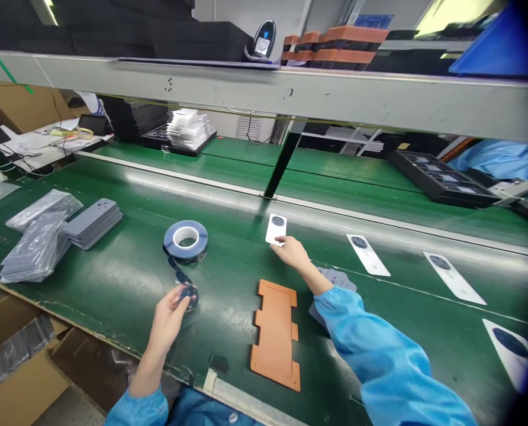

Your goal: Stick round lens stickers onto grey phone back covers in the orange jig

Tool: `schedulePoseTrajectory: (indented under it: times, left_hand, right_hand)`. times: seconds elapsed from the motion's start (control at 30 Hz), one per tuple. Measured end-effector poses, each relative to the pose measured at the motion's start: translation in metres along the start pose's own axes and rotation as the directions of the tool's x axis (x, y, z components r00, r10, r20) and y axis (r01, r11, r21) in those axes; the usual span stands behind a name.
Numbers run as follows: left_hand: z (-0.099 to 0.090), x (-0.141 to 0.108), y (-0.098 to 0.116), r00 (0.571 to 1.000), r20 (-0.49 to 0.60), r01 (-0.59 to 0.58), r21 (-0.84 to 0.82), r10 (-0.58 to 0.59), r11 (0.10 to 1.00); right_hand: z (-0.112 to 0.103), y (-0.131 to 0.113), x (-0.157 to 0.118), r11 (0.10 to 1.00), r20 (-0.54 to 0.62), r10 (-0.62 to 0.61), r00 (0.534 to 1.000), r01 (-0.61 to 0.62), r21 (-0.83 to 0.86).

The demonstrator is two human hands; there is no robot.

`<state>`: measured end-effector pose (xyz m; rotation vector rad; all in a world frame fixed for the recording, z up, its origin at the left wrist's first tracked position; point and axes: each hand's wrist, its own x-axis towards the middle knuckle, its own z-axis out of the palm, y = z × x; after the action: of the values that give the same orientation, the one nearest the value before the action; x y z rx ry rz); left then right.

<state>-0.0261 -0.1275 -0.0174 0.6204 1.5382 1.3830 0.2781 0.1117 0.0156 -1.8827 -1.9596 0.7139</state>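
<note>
Carefully, a worker's right hand (293, 254) grips the near end of a slim white rectangular panel with a dark round patch (273, 235) toward the far rail of a green-topped counter (232, 248), roughly midway between its left and right ends. The left hand (168, 313), nearer the front edge, pinches a dark, round-patterned film strip (189, 296) trailing from a blue-black tape roll with a white core (171, 238). The loose strip could twist or cling to itself if slack builds between fingers and roll, and the panel could skew if held by one corner. The blue sleeve could nudge the grey sheets (337, 278) beside the forearm. The panel's patched end points to the far rail, its long axis running from front to back.
</note>
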Motion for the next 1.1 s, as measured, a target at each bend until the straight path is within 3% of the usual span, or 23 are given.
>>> schedulePoseTrajectory:
  times: [0.1,0.17,0.27,0.33,0.5,0.63,0.8,0.93,1.1]
  left_hand:
    - [0.019,-0.002,0.004,0.996,0.089,0.013,-0.049,-0.009,0.999]
    - [0.028,-0.005,0.006,0.991,0.136,0.024,-0.064,-0.015,0.998]
    - [0.036,-0.010,0.008,0.976,0.214,0.053,-0.076,-0.035,0.996]
    - [0.038,-0.014,0.008,0.974,0.223,0.050,-0.079,-0.032,0.996]
    - [0.042,-0.014,0.011,0.978,0.191,0.116,-0.142,-0.087,0.983]
    - [0.050,-0.002,0.015,0.972,0.145,0.205,-0.150,-0.184,0.967]
    - [0.057,0.009,0.014,0.972,0.157,0.192,-0.094,-0.176,0.977]
    - [0.059,0.013,0.015,0.965,0.191,0.192,-0.047,-0.180,0.980]
    - [0.054,0.034,0.016,0.995,0.083,0.063,0.002,-0.063,0.998]
  right_hand:
    - [0.025,-0.024,-0.049,0.977,0.138,-0.206,0.969,0.196,0.081]
    - [0.043,-0.043,-0.083,0.887,0.204,-0.444,0.872,0.397,0.236]
    - [0.063,-0.070,-0.124,0.790,0.229,-0.587,0.777,0.487,0.371]
    - [0.069,-0.082,-0.141,0.772,0.227,-0.610,0.759,0.506,0.384]
    - [0.072,-0.087,-0.161,0.807,0.169,-0.575,0.800,0.521,0.278]
    - [0.073,-0.078,-0.169,0.790,0.132,-0.604,0.786,0.568,0.233]
    - [0.074,-0.068,-0.169,0.769,0.031,-0.603,0.797,0.571,0.287]
    - [0.063,-0.063,-0.169,0.784,-0.031,-0.527,0.850,0.499,0.369]
    - [0.032,-0.039,-0.176,0.756,0.110,-0.436,0.893,0.297,0.583]
